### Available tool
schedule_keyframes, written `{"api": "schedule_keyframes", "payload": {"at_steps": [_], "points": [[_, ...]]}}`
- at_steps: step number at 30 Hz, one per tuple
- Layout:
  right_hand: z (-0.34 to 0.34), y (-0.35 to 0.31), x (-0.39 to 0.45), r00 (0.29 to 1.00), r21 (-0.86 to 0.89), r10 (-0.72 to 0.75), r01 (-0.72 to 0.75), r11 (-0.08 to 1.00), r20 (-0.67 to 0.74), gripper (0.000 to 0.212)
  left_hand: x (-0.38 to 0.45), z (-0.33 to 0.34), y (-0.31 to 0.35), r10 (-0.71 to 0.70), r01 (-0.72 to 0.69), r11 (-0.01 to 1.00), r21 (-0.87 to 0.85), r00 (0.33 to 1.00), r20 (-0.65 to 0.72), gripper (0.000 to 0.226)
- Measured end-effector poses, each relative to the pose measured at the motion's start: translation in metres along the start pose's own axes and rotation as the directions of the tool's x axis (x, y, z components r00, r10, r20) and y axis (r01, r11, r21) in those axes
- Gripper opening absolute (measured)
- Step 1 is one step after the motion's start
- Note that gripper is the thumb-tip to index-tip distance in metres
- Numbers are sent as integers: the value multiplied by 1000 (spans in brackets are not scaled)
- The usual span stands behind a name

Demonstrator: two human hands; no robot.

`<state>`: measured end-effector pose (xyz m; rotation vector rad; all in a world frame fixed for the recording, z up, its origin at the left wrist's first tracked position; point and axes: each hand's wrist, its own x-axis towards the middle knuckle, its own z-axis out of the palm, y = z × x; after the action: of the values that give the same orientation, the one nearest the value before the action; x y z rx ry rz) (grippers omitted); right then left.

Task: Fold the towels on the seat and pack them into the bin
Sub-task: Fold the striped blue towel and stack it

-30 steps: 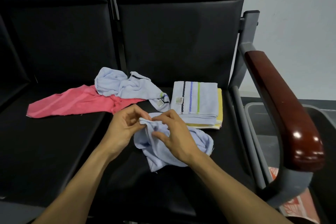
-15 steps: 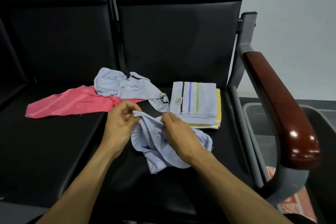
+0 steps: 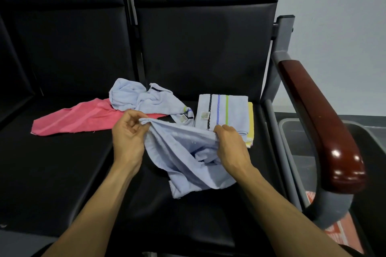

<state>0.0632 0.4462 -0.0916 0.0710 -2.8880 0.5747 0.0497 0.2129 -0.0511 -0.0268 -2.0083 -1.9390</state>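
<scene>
While spreading the crumpled pale-blue cotton towel (image 3: 186,152) at seat (image 3: 62,173) centre: left hand (image 3: 127,135) at 9 o'clock, right hand (image 3: 230,144) at 3 o'clock, each pinching its top edge. Best pulled taut, corners found, before folding.

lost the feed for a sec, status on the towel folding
Left hand and right hand each pinch the light blue towel, held over the seat. Folded stack behind it. Bin unobstructed.

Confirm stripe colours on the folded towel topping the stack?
Head view: folded towel is pale blue with black, blue and green stripes.
</scene>
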Motion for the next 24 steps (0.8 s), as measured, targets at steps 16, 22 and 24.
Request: {"api": "schedule_keyframes", "payload": {"at_steps": [16, 22, 24], "points": [[-13, 50, 10, 909, 398, 395, -316, 861, -131, 26, 23, -44, -4, -8, 28, 999, 35, 880, -474, 37], [-1, 69, 15, 753, 761, 625, -526, 381, 207, 25, 25, -51, -21, -75, 128, 983, 134, 935, -347, 31], [-2, 69, 14, 732, 811, 602, -539, 226, 318, 32, 24, -49, -24, -85, 144, 978, 152, 937, -339, 24]]}}
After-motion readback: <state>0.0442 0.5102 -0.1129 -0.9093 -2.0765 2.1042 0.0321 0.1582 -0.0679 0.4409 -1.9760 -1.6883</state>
